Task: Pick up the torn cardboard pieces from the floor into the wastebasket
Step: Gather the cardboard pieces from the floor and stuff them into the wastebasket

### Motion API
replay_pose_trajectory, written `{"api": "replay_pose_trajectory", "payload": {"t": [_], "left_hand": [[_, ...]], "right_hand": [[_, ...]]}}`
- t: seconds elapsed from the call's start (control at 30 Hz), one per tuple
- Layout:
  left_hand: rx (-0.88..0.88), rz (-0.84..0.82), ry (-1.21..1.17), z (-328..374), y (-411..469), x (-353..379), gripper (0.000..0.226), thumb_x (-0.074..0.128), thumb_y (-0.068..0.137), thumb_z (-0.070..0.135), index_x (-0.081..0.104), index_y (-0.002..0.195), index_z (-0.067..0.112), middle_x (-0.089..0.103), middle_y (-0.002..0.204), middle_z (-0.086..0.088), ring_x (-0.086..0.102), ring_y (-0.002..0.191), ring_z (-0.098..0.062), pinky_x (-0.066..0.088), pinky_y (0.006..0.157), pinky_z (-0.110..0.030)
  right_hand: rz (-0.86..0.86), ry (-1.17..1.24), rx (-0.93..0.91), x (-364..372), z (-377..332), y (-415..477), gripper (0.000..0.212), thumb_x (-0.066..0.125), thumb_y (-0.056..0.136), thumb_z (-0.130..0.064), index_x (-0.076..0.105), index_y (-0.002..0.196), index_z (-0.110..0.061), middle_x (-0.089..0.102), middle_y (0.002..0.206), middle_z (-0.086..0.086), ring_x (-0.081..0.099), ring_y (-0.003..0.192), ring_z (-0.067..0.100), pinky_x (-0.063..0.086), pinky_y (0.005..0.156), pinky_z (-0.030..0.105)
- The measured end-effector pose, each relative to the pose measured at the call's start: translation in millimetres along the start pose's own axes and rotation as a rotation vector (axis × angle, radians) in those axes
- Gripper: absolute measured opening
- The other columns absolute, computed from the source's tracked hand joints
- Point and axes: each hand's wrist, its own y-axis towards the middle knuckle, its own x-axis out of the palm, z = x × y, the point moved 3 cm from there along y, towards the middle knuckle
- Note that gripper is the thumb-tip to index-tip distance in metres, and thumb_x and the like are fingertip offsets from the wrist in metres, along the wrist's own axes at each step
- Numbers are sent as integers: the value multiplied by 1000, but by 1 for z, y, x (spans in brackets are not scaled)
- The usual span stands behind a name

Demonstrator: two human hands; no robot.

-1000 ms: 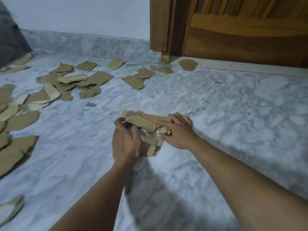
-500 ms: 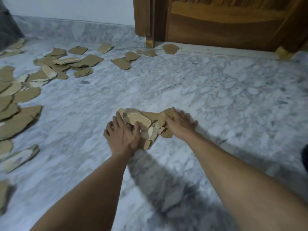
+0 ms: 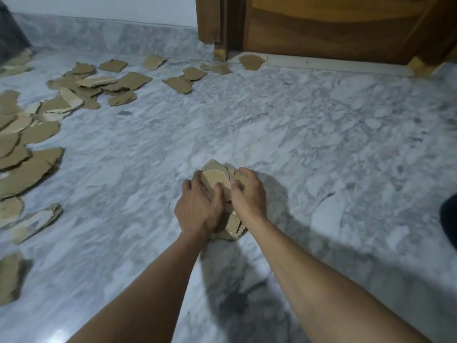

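Currently my left grip (image 3: 197, 209) and right grip (image 3: 248, 194) both clasp one bundle of torn cardboard (image 3: 214, 178), squeezed between them close to the floor (image 3: 309, 144). Step in hand: carrying a gathered load. No wastebasket is in view; next move likely requires locating it under even pressure. Loose pieces (image 3: 29, 167) lie at left.

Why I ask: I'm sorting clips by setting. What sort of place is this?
Probably a room in a home: marble floor and skirting, a wooden door, torn cardboard pieces scattered at left.
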Motion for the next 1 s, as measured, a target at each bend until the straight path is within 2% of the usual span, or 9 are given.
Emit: {"api": "replay_pose_trajectory", "payload": {"t": [0.1, 0.2, 0.4, 0.63, 0.73, 0.83, 0.87, 0.93, 1.0], "left_hand": [[14, 6, -215, 14, -10, -1, 62, 57, 94, 47, 44, 149, 22, 54, 142, -5, 53, 126, -27, 39, 101, -37], [68, -2, -342, 50, -19, -4, 60, 60, 93, 44, 49, 146, 20, 58, 138, -5, 53, 127, -25, 36, 100, -32], [231, -16, -504, 182, -32, -26, 58, 57, 89, 46, 53, 142, 22, 62, 133, -4, 56, 123, -24, 33, 89, -26], [395, -73, -644, 372, -86, -35, 48, 55, 91, 37, 57, 136, 19, 63, 125, -9, 58, 113, -29, 33, 83, -28], [479, -144, -683, 445, -126, -16, 48, 54, 89, 39, 59, 132, 19, 65, 119, -9, 61, 108, -30, 37, 81, -31], [534, -237, -637, 493, -167, 19, 51, 53, 86, 41, 60, 131, 19, 64, 123, -11, 60, 111, -33, 43, 85, -35], [559, -268, -624, 505, -180, 31, 50, 52, 86, 41, 60, 130, 18, 64, 124, -12, 60, 111, -34, 45, 87, -37], [611, -369, -575, 527, -198, 58, 50, 52, 88, 40, 59, 131, 17, 62, 127, -13, 59, 113, -36, 45, 88, -37], [653, -515, -478, 543, -208, 83, 51, 49, 88, 41, 60, 128, 12, 61, 127, -15, 58, 115, -37, 43, 88, -36]], "right_hand": [[41, 75, -25, -22, -5, -8, 38, 55, 100, -16, 57, 138, -23, 59, 138, -6, 53, 109, 4, 36, 78, 6], [100, 54, -58, -61, -17, -10, 35, 55, 100, -15, 58, 135, -20, 61, 136, -1, 51, 103, 3, 35, 69, 2], [305, -63, -172, -187, -84, -9, 35, 54, 100, -19, 58, 134, -18, 59, 139, 2, 54, 126, 20, 38, 93, 22], [497, -224, -188, -381, -142, -16, 26, 55, 95, -25, 66, 118, -20, 62, 117, -5, 57, 103, 13, 37, 78, 24], [616, -253, -148, -461, -133, -32, 22, 49, 81, -21, 68, 89, -12, 65, 90, 2, 62, 88, 25, 35, 59, 28], [712, -198, -76, -521, -100, -48, 30, 48, 79, -14, 70, 93, -2, 68, 97, 19, 62, 94, 39, 52, 70, 39], [732, -198, -49, -538, -87, -50, 21, 47, 80, -9, 67, 82, -1, 65, 88, 21, 59, 85, 42, 50, 68, 40], [731, -189, 26, -568, -59, -50, 18, 46, 83, -4, 49, 68, -14, 46, 67, 9, 45, 70, 32, 37, 55, 32], [689, -192, 96, -594, -31, -48, 14, 44, 95, -4, 48, 90, -17, 40, 74, -3, 42, 71, 20, 35, 48, 12]]}}
